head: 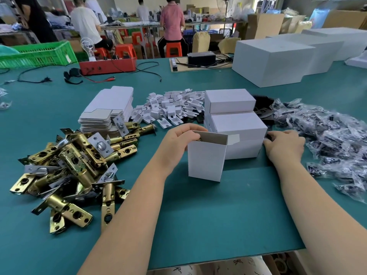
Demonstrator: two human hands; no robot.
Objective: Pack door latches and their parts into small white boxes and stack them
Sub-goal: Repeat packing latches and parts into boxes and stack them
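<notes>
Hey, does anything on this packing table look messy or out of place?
Nothing looks damaged. The brass latches lie in a loose heap, and the top white box sits offset from the stack below.

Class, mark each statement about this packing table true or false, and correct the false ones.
1. The left hand grips the top of an open white box. True.
2. The brass door latches are piled at the person's right. False: they lie at the left; bagged parts lie at the right.
3. Closed white boxes are stacked behind the open box. True.
4. The flat box blanks are scattered singly. False: they sit in a stack.
</notes>
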